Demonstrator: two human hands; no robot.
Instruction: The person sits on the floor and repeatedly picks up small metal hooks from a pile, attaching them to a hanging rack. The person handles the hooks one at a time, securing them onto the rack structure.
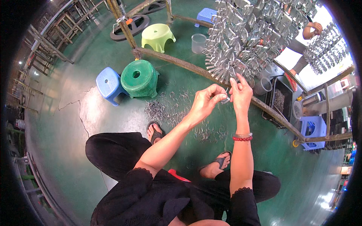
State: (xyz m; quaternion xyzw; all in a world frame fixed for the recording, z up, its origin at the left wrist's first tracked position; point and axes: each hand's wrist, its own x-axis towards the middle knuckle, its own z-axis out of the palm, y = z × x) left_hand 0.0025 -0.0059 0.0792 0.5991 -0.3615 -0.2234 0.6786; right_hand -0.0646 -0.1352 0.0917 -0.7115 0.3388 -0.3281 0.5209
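In front of me, just below the hanging mass of metal parts, my two hands are close together. My left hand (205,101) pinches a small shiny metal piece (225,100) between thumb and fingers. Right beside it, my right hand (241,94) is partly closed, its thumb and forefinger raised to the lowest parts; what its fingers grip, if anything, is too small to make out. The hanging metal parts (249,41) are silvery, bent, and packed in dense tiers. Under my arms, small curved metal hooks (155,110) lie scattered and heaped on the green floor.
A rusty frame rail (177,59) runs in front of me. Beyond or near it stand a green stool (140,78), a blue stool (108,83), a lime stool (158,34) and clear tubs (263,86). At the right, another person's hand (313,29) is by a second hanging cluster (326,51).
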